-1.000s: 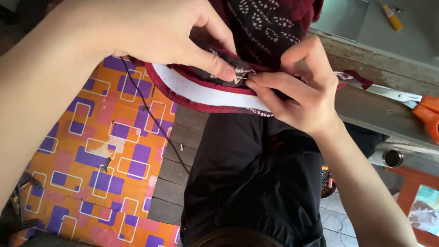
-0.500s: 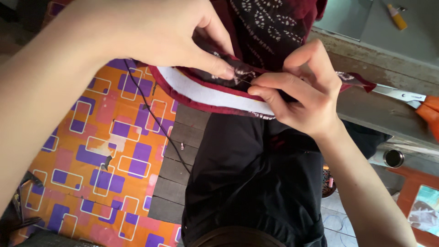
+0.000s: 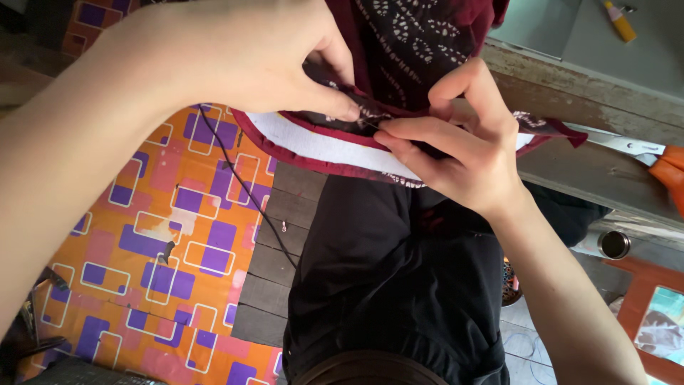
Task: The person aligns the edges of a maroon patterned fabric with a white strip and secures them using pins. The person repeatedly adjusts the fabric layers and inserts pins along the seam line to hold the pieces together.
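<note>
A dark maroon garment (image 3: 420, 36) with a white dotted print hangs from the table edge toward my lap. Its curved edge has a white lining strip (image 3: 313, 146) bordered in maroon. My left hand (image 3: 242, 57) pinches the fabric edge from above, thumb and fingers closed on it. My right hand (image 3: 463, 153) pinches the same edge right beside it, fingertips nearly touching the left thumb. Whether a needle is between the right fingers is too small to tell. A thin dark thread (image 3: 246, 192) trails down from the fabric.
A worn wooden table edge (image 3: 598, 100) runs along the upper right, with orange-handled scissors (image 3: 659, 167) and a yellow marker (image 3: 620, 20) on it. My black trousers (image 3: 399, 285) fill the lower centre. An orange and purple patterned mat (image 3: 157, 242) covers the plank floor at left.
Both hands have shifted slightly along the fabric edge, staying pinched together. The garment has barely moved.
</note>
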